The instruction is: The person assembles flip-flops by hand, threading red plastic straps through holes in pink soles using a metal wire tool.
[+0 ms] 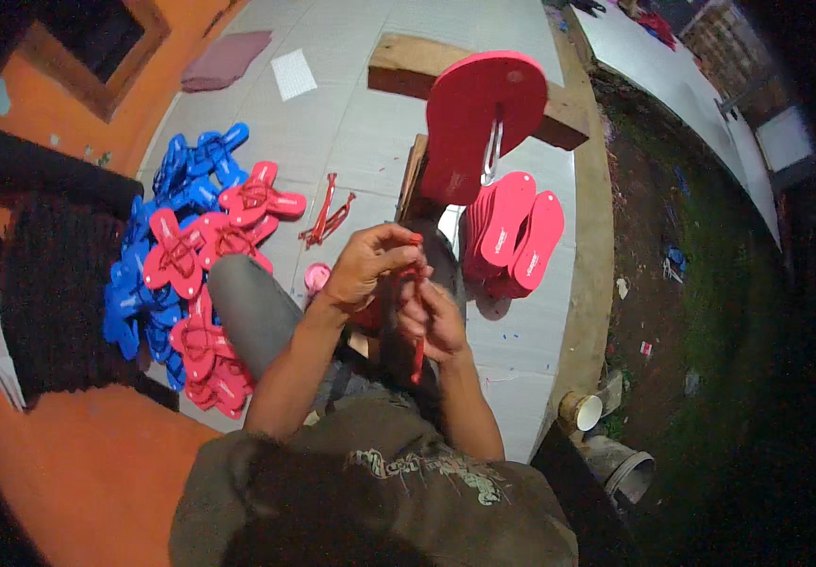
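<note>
Both hands meet in front of my chest over my lap. My left hand (368, 263) pinches the upper end of a thin red sandal strap (416, 354), and my right hand (436, 319) grips the same strap lower down; its loose end hangs below my fingers. A red sandal sole (474, 118) stands upright on a metal tool fixed to a wooden stand (412, 180) just beyond my hands. A stack of red soles (514, 234) lies to the right of the stand. Loose red straps (327, 215) lie on the floor ahead left.
A heap of finished red sandals (210, 248) and blue sandals (170, 194) lies at my left on the white tiled floor (351, 113). A wooden beam (406, 68) lies beyond the stand. A small pink round lid (317, 277) sits by my knee. Dirt ground and a cup (582, 412) are right.
</note>
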`<state>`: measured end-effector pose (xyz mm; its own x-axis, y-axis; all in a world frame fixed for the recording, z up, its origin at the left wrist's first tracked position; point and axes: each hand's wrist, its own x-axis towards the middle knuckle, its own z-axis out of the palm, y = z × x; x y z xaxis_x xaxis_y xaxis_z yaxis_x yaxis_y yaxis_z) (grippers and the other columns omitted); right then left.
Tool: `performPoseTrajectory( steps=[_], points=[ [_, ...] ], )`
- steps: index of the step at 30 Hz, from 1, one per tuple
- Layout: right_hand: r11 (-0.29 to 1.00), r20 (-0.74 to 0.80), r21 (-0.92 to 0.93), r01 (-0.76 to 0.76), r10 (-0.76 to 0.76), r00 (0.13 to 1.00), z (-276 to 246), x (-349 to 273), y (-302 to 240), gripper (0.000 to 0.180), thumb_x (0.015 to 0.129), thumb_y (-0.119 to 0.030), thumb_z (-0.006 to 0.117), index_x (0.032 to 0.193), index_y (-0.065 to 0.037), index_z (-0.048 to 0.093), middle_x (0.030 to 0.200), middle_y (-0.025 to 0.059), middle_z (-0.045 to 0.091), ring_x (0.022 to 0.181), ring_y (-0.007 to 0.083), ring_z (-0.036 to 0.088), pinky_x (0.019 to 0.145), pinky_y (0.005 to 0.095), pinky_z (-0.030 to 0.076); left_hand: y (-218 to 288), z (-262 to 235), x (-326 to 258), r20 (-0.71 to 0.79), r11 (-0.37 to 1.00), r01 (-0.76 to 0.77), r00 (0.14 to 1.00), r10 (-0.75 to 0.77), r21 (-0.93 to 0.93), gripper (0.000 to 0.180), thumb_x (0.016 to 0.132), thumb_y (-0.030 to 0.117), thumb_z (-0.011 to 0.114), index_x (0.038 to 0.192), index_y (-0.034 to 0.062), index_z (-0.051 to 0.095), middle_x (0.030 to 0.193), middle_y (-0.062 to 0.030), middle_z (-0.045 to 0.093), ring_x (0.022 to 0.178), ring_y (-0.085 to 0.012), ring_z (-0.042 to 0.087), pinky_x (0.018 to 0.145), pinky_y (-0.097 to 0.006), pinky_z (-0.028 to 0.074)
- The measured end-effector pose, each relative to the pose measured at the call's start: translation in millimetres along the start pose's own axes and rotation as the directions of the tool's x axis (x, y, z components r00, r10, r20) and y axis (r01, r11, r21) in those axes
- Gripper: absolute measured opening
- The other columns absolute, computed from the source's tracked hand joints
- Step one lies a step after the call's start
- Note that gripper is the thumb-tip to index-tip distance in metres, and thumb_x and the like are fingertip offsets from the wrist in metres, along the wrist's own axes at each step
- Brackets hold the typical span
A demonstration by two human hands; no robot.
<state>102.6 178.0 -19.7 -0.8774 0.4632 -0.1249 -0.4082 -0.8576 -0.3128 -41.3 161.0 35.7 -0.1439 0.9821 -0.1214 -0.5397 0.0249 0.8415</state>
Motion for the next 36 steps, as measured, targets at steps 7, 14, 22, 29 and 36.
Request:
performPoseTrajectory(
  steps=[7,14,22,29,36],
  points=[
    [-0.217,0.302,-0.921,0.324,-0.922,0.241,94.1,29.5,-127.5,0.025,0.078,-0.017,0.062,0.095,0.0,0.058,0.084,0.0076,0.059,0.084,0.0167,0.055,0.077,0.0279,0.043,77.7,45.7,20.8,0.282,0.378,-0.604,0.723,0.631,0.702,0.011,0.075,0.003,0.061,0.085,0.0009,0.059,0.072,-0.0064,0.059,0.063,-0.0138,0.057,0.057,-0.025,0.046],
    [-0.357,0.442,-0.895,0.266,-0.78,0.442,129.8,67.0,-172.4,0.03,0.079,-0.025,0.062,0.095,0.0,0.058,0.08,0.0094,0.061,0.074,0.0163,0.058,0.067,0.0273,0.046,82.2,64.3,28.5,0.499,0.079,-0.662,0.633,0.592,0.746,0.01,0.074,0.001,0.06,0.084,0.003,0.06,0.071,-0.0082,0.056,0.056,-0.0151,0.052,0.05,-0.027,0.041],
    [-0.303,0.389,-0.921,0.245,-0.746,0.541,134.4,72.5,-175.1,0.033,0.08,-0.032,0.058,0.089,-0.001,0.06,0.073,0.0115,0.062,0.064,0.0182,0.06,0.06,0.0301,0.046,92.5,63.9,38.9,0.638,-0.142,-0.664,0.603,0.479,0.734,0.012,0.071,0.007,0.062,0.083,0.0042,0.059,0.072,-0.0087,0.053,0.065,-0.0233,0.054,0.057,-0.032,0.043],
    [-0.18,0.348,-0.924,0.339,-0.765,0.542,130.6,45.2,-150.9,0.027,0.078,-0.027,0.063,0.086,-0.001,0.061,0.074,0.0062,0.061,0.067,0.0124,0.054,0.064,0.0252,0.043,142.5,58.8,62.5,0.555,-0.053,-0.655,0.59,0.586,0.754,0.033,0.076,0.032,0.061,0.096,0.0054,0.059,0.082,-0.0117,0.059,0.077,-0.0243,0.057,0.071,-0.032,0.044],
    [0.166,0.148,-0.893,0.418,-0.769,0.622,135.6,47.5,-137.2,0.033,0.081,-0.033,0.059,0.091,-0.001,0.058,0.077,0.0037,0.059,0.071,0.0092,0.052,0.063,0.0235,0.042,110.9,57.6,95.5,0.339,0.659,-0.397,0.914,0.222,0.639,0.041,0.088,0.037,0.045,0.101,-0.0003,0.055,0.086,-0.0055,0.059,0.077,-0.0088,0.055,0.067,-0.024,0.045]
  ],
)
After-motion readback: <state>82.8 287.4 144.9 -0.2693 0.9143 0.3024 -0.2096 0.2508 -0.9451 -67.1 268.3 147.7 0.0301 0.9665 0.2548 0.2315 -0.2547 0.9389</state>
